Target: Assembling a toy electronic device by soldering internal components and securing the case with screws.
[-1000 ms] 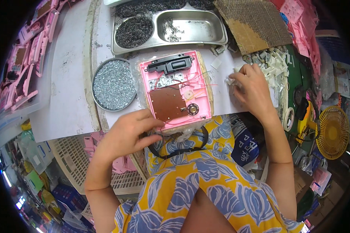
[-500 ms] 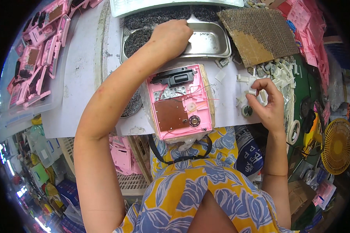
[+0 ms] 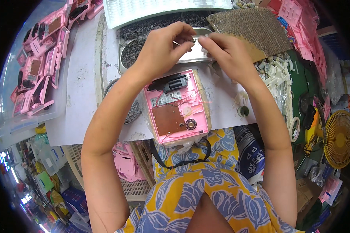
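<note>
Above the metal tray (image 3: pixel 200 57), my left hand (image 3: pixel 165 46) is curled, thumb drawn toward the fingers; anything between them is too small to make out. Facing it closely, my right hand (image 3: pixel 231 54) pinches thumb to forefinger, with a blurred pale spot at the tips. Below both hands lies an open pink plastic casing (image 3: pixel 198 124) on a wrapped pad. Inside it sit a black mechanism (image 3: pixel 175 83), a metal plate (image 3: pixel 165 99), a brown board (image 3: pixel 167 119), a round dark part (image 3: pixel 191 124) and thin red wires. Neither hand touches the casing.
Small dark metal parts (image 3: pixel 134 52) fill the tray's left side. Cardboard (image 3: pixel 252 27) and white plastic pieces (image 3: pixel 274 73) lie to the right, near a small green-filled jar (image 3: pixel 243 111). A clear bin (image 3: pixel 58 108) of pink casings stands left; a yellow fan (image 3: pixel 338 138) stands right.
My right hand has moved up and left from the white pieces to the tray. My left hand has drawn slightly left and turned, so the two hands now face each other.
</note>
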Available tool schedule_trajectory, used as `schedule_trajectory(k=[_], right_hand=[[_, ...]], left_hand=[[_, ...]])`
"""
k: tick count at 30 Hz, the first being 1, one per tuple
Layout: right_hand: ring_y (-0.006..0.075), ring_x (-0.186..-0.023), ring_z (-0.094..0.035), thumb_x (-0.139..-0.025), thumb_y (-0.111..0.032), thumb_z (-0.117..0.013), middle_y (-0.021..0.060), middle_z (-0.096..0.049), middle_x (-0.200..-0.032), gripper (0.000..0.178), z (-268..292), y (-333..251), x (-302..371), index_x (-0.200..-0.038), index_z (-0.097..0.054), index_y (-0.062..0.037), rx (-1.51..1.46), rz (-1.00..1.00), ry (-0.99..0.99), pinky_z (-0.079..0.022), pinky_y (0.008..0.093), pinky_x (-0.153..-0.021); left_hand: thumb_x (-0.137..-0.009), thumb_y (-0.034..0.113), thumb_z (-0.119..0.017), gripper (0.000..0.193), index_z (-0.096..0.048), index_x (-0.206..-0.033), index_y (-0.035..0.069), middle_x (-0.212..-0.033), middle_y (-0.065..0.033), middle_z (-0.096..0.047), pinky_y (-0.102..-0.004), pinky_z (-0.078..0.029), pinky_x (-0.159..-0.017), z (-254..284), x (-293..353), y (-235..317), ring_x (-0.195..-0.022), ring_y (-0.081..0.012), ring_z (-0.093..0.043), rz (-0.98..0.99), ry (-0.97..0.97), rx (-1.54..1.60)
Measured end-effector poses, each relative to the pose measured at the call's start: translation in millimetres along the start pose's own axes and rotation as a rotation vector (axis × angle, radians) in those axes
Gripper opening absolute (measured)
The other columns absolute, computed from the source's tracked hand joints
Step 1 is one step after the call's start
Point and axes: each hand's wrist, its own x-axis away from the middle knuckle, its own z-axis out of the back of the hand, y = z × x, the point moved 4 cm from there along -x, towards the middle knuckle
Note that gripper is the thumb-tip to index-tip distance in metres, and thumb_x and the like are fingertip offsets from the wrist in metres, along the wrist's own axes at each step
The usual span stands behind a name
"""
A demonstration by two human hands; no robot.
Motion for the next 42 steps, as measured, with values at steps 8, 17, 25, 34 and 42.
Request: schedule_trajectory(k=[8,17,25,34,42], right_hand=[[0.0104,-0.066,-0.046,-0.101,-0.031,-0.060,0.0018,-0.053,-0.069,0.035,-29.2,-4.8,-23.5,-0.088,-0.065,0.0007,-0.184,0.166,-0.207,-0.039,0.0301,-0.059],[0.0250,-0.070,-0.059,-0.092,-0.025,-0.068,0.0116,-0.063,-0.082,0.023,-14.6,-5.9,-22.6,-0.094,-0.064,-0.0024,0.286,0.326,-0.091,-0.048,0.0357,-0.065],[0.0184,-0.067,-0.060,-0.081,-0.013,-0.075,0.0074,-0.065,-0.081,0.022,19.5,-33.3,7.3,-0.098,-0.067,-0.0032,0.004,0.241,0.084,-0.048,0.0311,-0.063],[0.0249,-0.070,-0.063,-0.073,-0.001,-0.075,0.0093,-0.066,-0.083,0.032,-22.2,-56.6,111.1,-0.105,-0.070,-0.0036,-0.130,0.326,-0.366,-0.051,0.0340,-0.064],[0.0265,-0.069,-0.062,-0.074,-0.002,-0.076,0.0101,-0.063,-0.081,0.032,-36.0,-63.5,127.1,-0.105,-0.070,-0.0030,-0.053,0.418,-0.431,-0.051,0.0360,-0.063]], left_hand=[[-0.095,0.008,-0.068,0.024,-0.062,-0.115,-0.004,-0.101,-0.0128,-0.073,-0.0269,-0.060,-0.079,23.1,17.7,-20.1,-0.089,-0.0167,-0.073,0.253,-0.053,0.554],[-0.097,0.012,-0.067,0.028,-0.061,-0.119,-0.004,-0.098,-0.0120,-0.072,-0.0227,-0.057,-0.074,17.4,10.1,-49.2,-0.082,-0.0122,-0.069,0.411,0.016,0.586],[-0.097,0.012,-0.064,0.027,-0.067,-0.119,-0.004,-0.094,-0.0056,-0.070,-0.0242,-0.051,-0.076,27.1,33.6,-2.8,-0.082,-0.0088,-0.062,0.262,-0.058,0.372],[-0.103,0.013,-0.058,0.020,-0.066,-0.115,-0.001,-0.086,0.0010,-0.063,-0.0196,-0.042,-0.060,-26.0,172.0,44.8,-0.069,-0.0026,-0.050,0.689,-0.091,0.903],[-0.104,0.014,-0.055,0.021,-0.066,-0.115,-0.001,-0.087,-0.0003,-0.063,-0.0203,-0.040,-0.061,-39.7,191.6,41.6,-0.071,-0.0045,-0.051,0.663,-0.157,0.858]])
